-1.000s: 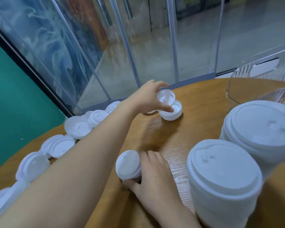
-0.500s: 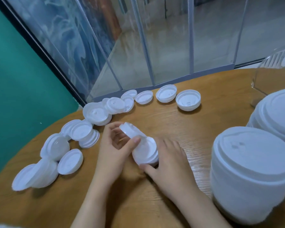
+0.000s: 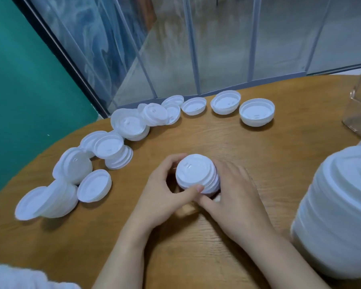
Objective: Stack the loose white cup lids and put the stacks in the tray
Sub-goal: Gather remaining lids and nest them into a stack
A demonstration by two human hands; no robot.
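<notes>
- A small stack of white lids [image 3: 197, 174] is held near the middle of the round wooden table [image 3: 196, 257], tipped so that its top face is turned toward the camera.
- The stack is gripped by the left hand [image 3: 161, 197] from the left: the thumb is laid across the lower rim and the fingers are curled over the upper edge.
- The same stack is cupped from the right and from below by the right hand [image 3: 236, 197], its fingers wrapped behind the lids and its thumb laid under them (whether the stack touches the tabletop cannot be told).
- The two hands are brought close together, the thumbs nearly meeting under the stack.
- Loose lids [image 3: 131, 124] are strewn in an arc along the far left edge of the table, some overlapped in short leaning piles, some lying singly.
- Three lids [image 3: 256, 111] are seen rim-up in a row at the far edge, just apart from one another.
- A tall finished stack [image 3: 338, 211] is seen at the right edge, large and blurred (it is close to the camera).
- A corner of a clear tray [image 3: 358, 113] is seen at the far right, beyond the tall stack; what is in it cannot be made out.
- Glass panels [image 3: 217, 44] and a green wall [image 3: 25, 80] are seen behind the table.
</notes>
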